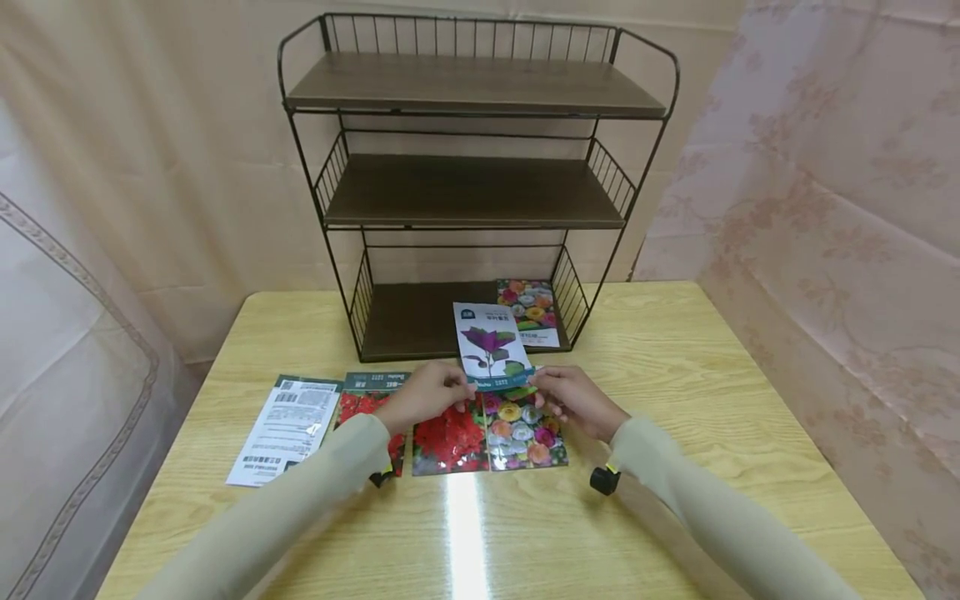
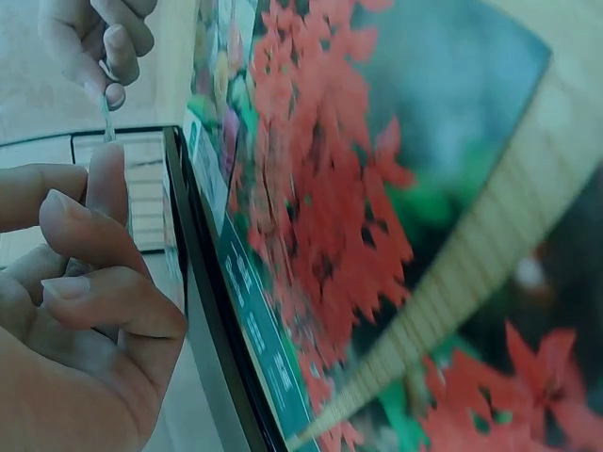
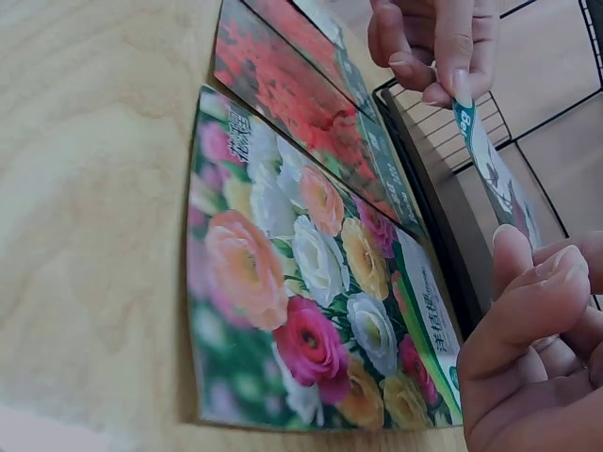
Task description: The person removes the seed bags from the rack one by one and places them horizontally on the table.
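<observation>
Both hands hold a seed packet [image 1: 489, 342] with a purple-leaved plant on its white front. The left hand [image 1: 431, 393] pinches its near left corner, and the right hand [image 1: 576, 402] pinches the near right corner. The packet's far part reaches over the front edge of the bottom shelf [image 1: 408, 321], overlapping a packet of mixed ranunculus flowers [image 1: 538, 312] there. In the right wrist view the held packet [image 3: 499, 179] appears nearly edge-on between the fingers. Under the hands lie a red-flower packet [image 1: 448, 442] and another ranunculus packet [image 1: 528, 437].
A second red-flower packet [image 1: 362, 405] lies partly behind the left forearm. Left of it is a white packet [image 1: 285, 429] with its printed text side up. The three-tier rack [image 1: 480, 223] has dark wire side rails and stands at the back of the wooden table [image 1: 697, 433].
</observation>
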Available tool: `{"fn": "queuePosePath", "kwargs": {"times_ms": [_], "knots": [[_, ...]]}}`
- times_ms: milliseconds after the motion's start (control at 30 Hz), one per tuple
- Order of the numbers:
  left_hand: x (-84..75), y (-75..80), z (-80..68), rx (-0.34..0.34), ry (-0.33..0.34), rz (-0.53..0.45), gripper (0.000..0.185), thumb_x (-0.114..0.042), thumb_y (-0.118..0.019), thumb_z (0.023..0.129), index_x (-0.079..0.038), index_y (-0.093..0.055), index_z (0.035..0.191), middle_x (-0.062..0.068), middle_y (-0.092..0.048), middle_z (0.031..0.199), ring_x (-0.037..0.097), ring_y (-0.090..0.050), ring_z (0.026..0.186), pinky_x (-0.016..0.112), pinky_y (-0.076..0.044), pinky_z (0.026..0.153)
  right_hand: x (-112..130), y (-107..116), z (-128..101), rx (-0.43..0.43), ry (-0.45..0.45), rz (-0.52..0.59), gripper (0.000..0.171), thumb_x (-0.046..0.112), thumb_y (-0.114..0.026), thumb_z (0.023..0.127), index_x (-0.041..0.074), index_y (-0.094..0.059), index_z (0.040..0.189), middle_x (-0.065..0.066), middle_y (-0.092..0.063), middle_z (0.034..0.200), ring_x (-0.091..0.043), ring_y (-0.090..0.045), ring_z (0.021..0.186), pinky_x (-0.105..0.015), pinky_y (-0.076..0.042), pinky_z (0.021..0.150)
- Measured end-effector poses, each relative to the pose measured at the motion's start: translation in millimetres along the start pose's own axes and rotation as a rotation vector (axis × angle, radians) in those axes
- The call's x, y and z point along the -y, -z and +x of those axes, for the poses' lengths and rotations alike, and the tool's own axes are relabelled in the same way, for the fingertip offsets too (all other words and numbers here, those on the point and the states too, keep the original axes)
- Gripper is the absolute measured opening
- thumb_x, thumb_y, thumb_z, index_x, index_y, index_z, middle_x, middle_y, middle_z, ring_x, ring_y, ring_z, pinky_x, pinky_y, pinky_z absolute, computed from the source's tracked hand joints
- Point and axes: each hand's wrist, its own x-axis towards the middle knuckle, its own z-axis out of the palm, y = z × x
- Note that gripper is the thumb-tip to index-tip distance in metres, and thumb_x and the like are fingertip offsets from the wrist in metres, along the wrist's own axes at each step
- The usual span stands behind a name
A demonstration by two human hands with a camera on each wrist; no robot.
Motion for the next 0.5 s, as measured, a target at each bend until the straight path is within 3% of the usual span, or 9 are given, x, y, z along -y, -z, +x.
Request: {"fn": "queuePosePath", "kwargs": {"times_ms": [67, 200, 300, 500], "knots": [[-2.2, -4.4, -1.0, -0.002, -0.017, 0.007, 0.024, -0.02, -0.06, 0.106, -0.003, -0.074, 0.096, 0.008, -0.073, 0.087, 0.028, -0.063, 0.075, 0.031, -0.043, 0.059, -1.5, 2.1, -5.2, -0.004, 0.005, -0.011, 0.036, 0.019, -0.055, 0.107, -0.016, -0.06, 0.115, -0.006, -0.061, 0.076, -0.007, -0.041, 0.05, -0.017, -0.037, 0.043], [-7.2, -10.6, -5.3, 0.012, -0.025, 0.018, 0.026, -0.024, -0.061, 0.106, -0.004, -0.074, 0.095, 0.01, -0.074, 0.087, 0.017, -0.05, 0.06, 0.029, -0.037, 0.053, -4.9, 5.2, -14.1, 0.0, 0.005, -0.016, 0.037, 0.021, -0.056, 0.107, -0.015, -0.058, 0.107, -0.006, -0.061, 0.077, -0.008, -0.041, 0.051, -0.018, -0.037, 0.044], [-10.6, -14.1, -8.3, 0.024, -0.037, 0.029, 0.028, -0.027, -0.061, 0.106, -0.005, -0.074, 0.094, 0.01, -0.073, 0.087, 0.013, -0.043, 0.055, 0.029, -0.036, 0.05, -6.8, 7.4, -20.2, 0.003, 0.01, -0.012, 0.037, 0.02, -0.056, 0.107, -0.016, -0.057, 0.108, -0.006, -0.061, 0.077, -0.007, -0.041, 0.051, -0.018, -0.037, 0.044], [-16.4, -21.3, -11.8, 0.058, -0.081, 0.045, 0.03, -0.028, -0.061, 0.106, -0.005, -0.074, 0.092, 0.011, -0.074, 0.088, 0.013, -0.041, 0.052, 0.031, -0.039, 0.053, -8.8, 12.6, -33.6, -0.008, 0.003, -0.022, 0.038, 0.021, -0.054, 0.107, -0.016, -0.057, 0.114, -0.007, -0.062, 0.078, -0.008, -0.042, 0.053, -0.018, -0.037, 0.044]]}}
